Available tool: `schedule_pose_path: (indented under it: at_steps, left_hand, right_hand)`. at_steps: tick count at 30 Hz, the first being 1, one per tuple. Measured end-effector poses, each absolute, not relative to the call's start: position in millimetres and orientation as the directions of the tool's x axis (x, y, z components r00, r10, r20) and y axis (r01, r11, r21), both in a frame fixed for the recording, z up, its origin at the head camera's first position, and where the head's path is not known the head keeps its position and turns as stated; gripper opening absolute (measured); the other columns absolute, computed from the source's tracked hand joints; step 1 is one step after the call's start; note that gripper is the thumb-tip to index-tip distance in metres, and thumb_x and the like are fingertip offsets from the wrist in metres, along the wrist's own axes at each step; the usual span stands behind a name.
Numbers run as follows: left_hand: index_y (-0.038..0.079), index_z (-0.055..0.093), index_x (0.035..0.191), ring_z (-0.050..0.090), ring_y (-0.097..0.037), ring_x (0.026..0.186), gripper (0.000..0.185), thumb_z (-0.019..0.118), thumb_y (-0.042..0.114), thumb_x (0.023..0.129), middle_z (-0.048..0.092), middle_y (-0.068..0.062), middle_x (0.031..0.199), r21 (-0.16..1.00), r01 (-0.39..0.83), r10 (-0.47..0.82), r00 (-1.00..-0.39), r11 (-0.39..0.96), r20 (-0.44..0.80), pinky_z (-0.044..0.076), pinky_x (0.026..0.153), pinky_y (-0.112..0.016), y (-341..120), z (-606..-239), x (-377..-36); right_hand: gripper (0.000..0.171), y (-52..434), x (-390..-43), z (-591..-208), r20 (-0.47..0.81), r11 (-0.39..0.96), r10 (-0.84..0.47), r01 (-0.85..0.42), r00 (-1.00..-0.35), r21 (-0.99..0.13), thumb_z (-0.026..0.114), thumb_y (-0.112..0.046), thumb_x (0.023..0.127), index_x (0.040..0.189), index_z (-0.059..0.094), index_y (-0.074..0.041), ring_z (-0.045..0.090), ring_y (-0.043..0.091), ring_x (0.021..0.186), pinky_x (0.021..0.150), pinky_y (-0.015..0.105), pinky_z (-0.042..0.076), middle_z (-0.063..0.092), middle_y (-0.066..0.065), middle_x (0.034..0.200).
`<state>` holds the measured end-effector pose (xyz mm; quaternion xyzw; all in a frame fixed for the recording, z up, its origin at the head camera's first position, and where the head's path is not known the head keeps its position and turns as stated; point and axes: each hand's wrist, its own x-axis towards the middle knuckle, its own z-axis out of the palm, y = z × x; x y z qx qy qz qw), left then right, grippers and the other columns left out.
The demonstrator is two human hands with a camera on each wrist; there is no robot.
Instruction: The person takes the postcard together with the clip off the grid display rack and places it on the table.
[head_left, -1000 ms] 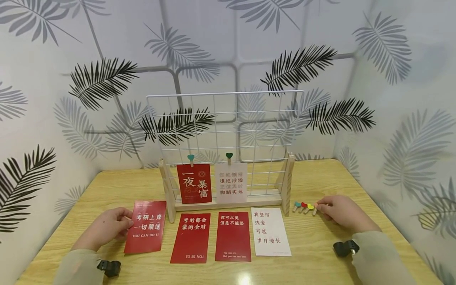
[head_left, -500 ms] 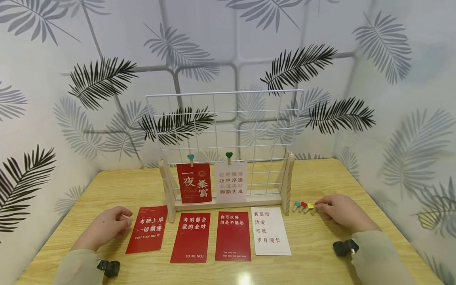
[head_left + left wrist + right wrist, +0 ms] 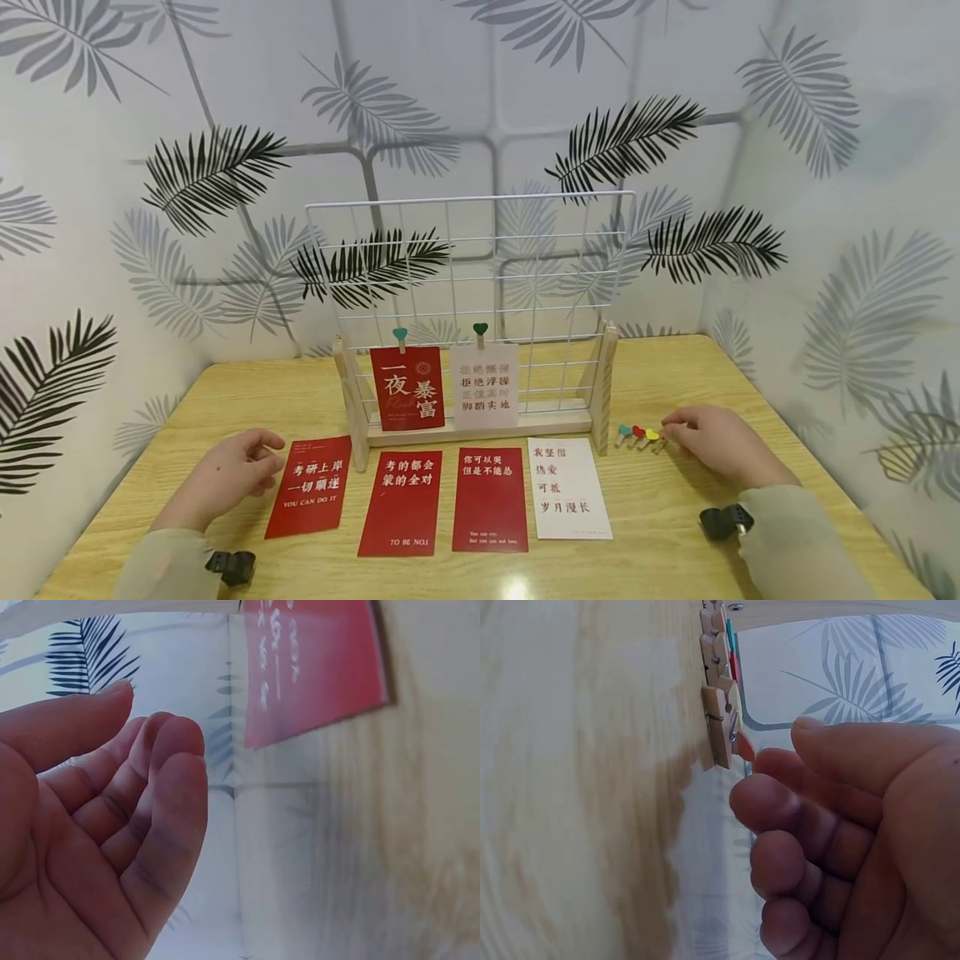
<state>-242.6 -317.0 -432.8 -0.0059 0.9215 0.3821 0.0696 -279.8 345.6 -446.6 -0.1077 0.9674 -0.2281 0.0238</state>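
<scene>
We found two cards already clipped to the white wire grid (image 3: 480, 258) in its wooden stand: a red one (image 3: 407, 387) reading 一夜暴富 under a teal heart peg, and a white one (image 3: 485, 386) with pale lines ending in 脚踏实地 under a green heart peg. Four cards lay flat on the desk (image 3: 675, 517) in front of the stand, so by our reckoning about a third of the hanging was done. The leftmost red card (image 3: 310, 487) read 考研上岸 一切顺遂 and YOU CAN DO IT; the next red card (image 3: 402, 502) read 考的都会 蒙的全对 and TO BE NO.1; the third (image 3: 491, 498) read 你可以哭 但是不能怂 (its small English line was too fine for us to read); the white card (image 3: 567, 487) read 我坚信 热爱 可抵 岁月漫长. Our left hand (image 3: 225, 477) lay just beside the leftmost red card with fingers loosely bent and holding nothing. Our right hand (image 3: 712, 442) reached the row of heart pegs (image 3: 639, 435), its fingertips at the nearest wooden peg (image 3: 718, 727); whether they pinched it we could not tell
</scene>
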Motion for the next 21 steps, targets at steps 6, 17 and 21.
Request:
schedule_pose_path:
  at_steps: [6,17,21]
  left_hand:
    - [-0.004,0.055,0.127,0.064,-0.022,0.078,0.035,0.064,0.016,0.1,0.062,-0.008,0.093,0.708,-0.019,0.073,-0.992,0.706,-0.099,0.057,0.07,-0.036,-311.7,-427.6,-241.1]
    - [0.002,0.056,0.129,0.065,-0.022,0.081,0.037,0.064,0.024,0.101,0.064,-0.01,0.095,0.697,0.065,0.118,-0.993,0.714,-0.028,0.055,0.072,-0.035,-297.5,-413.3,-236.0]
    - [0.003,0.057,0.129,0.065,-0.021,0.08,0.037,0.064,0.026,0.101,0.065,-0.009,0.096,0.677,0.094,0.132,-0.991,0.73,-0.004,0.054,0.072,-0.036,-291.7,-406.9,-233.8]
  right_hand:
    - [0.034,342.0,-279.3,-442.8,-0.007,0.848,-0.193,-0.163,-0.981,-0.505,0.055,-0.031,0.105,0.122,0.069,-0.005,0.054,0.017,0.067,0.068,0.04,0.043,0.062,-0.002,0.075]
    - [0.039,331.1,-274.1,-432.3,0.005,0.818,-0.19,-0.161,-0.982,-0.552,0.056,-0.034,0.105,0.128,0.066,-0.004,0.057,0.018,0.069,0.061,0.036,0.046,0.065,0.003,0.082]
    - [0.039,327.2,-273.1,-428.6,0.028,0.813,-0.201,-0.182,-0.979,-0.553,0.055,-0.033,0.105,0.129,0.066,-0.004,0.056,0.018,0.066,0.059,0.036,0.045,0.064,0.004,0.08]
